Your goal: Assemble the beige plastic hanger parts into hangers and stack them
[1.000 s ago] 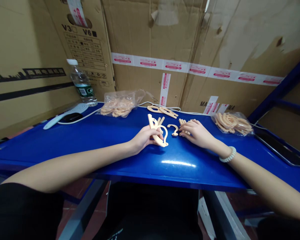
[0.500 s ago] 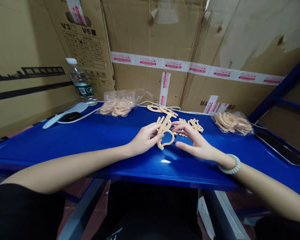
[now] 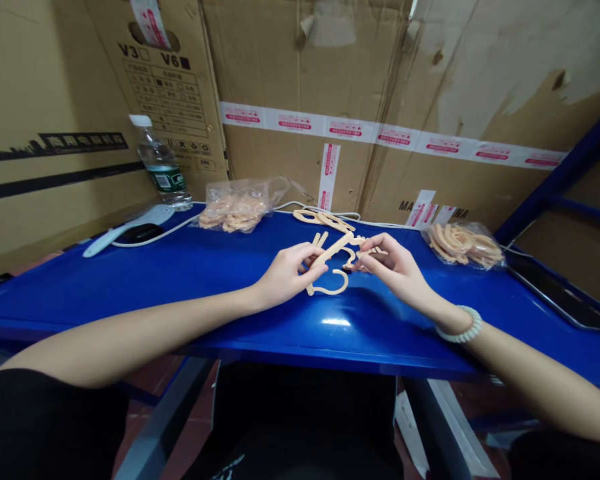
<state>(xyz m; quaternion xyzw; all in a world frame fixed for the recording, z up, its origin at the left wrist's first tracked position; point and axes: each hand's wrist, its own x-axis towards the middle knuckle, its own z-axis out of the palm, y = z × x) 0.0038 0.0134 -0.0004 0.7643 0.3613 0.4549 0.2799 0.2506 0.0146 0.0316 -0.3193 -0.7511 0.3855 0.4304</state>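
Observation:
My left hand (image 3: 291, 275) is closed around beige plastic hanger parts. A straight bar (image 3: 339, 246) among them slants up to the right, and a curved hook (image 3: 333, 291) hangs out below my fingers. My right hand (image 3: 396, 268) has its thumb and fingertips pinched together, just right of the bar; what lies between them is hidden or too small to name. Behind its fingers lie small loose beige pieces (image 3: 379, 250), partly covered. Several thin beige strips (image 3: 321, 239) show just behind my left fingers.
Flat beige frames (image 3: 323, 219) lie at the back by a white cable. Bags of beige parts stand left (image 3: 235, 210) and right (image 3: 463, 243). A water bottle (image 3: 164, 175) and a pale blue handled object (image 3: 125, 229) are at left, a dark tablet-like device (image 3: 560, 293) at right. Cardboard backs the blue table (image 3: 260, 333).
My left hand has tilted the hanger parts, so the bar leans further right and the hook points more sideways. My right fingers have gone from spread to pinched, over the small pieces.

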